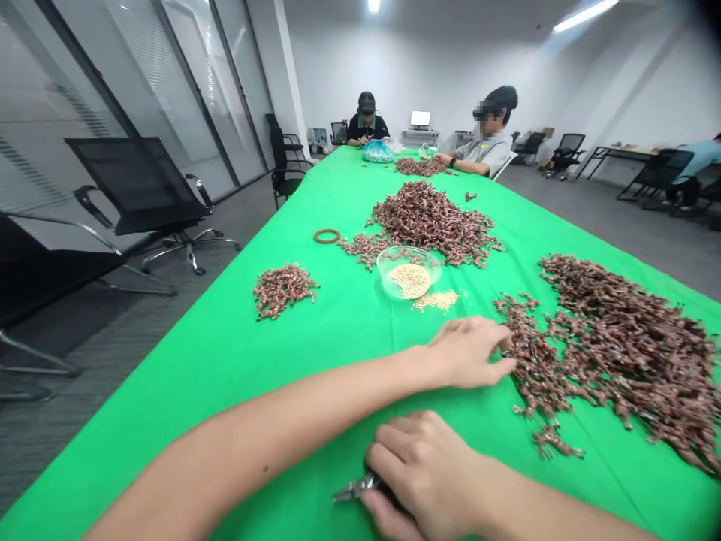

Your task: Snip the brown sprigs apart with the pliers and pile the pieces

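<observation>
Loc: office-type rm in use as manual work area. Glass partition wall (185, 98) on L side, black swivel office chairs (140, 184), grey carpet (647, 225), white walls, strip ceiling lights (586, 13). Long table w/ green cloth (315, 338), 2 co-workers (496, 143) seated at it, heaps of copper-coloured pieces (428, 222) on top. Addl desks at far R (619, 152).

Right hand (422, 473) grips pliers (354, 488), left hand (462, 353) touches seemingly copper wire scraps (608, 353)

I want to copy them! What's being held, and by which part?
The right hand grips small pliers by the handles; the left hand seems empty.
</observation>
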Demonstrator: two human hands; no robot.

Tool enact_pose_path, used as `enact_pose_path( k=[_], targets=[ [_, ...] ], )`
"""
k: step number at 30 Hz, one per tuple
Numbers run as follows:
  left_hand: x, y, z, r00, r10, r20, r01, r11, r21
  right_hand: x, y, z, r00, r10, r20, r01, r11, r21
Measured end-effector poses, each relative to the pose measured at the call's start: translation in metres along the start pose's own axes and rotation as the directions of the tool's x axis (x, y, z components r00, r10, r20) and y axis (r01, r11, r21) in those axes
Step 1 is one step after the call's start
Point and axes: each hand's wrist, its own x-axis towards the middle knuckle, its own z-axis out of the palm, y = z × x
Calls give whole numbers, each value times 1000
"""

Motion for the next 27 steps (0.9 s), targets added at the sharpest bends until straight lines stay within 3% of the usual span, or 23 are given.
enact_pose_path(
  k=[5, 12, 27],
  targets=[
    [13, 9, 16, 999, -49, 3, 48, 998, 31, -1, 2, 4, 1000, -14, -27, 14, 1000, 1],
    [12, 6, 20, 980, -193, -51, 196, 979, 56, -1, 1, 3, 998, -43, -35, 43, 999, 17],
    [10, -11, 27, 929, -369, 34, 368, 911, -188, -1, -5, 1, 999, -34, -3, 34, 998, 57]
  ],
)
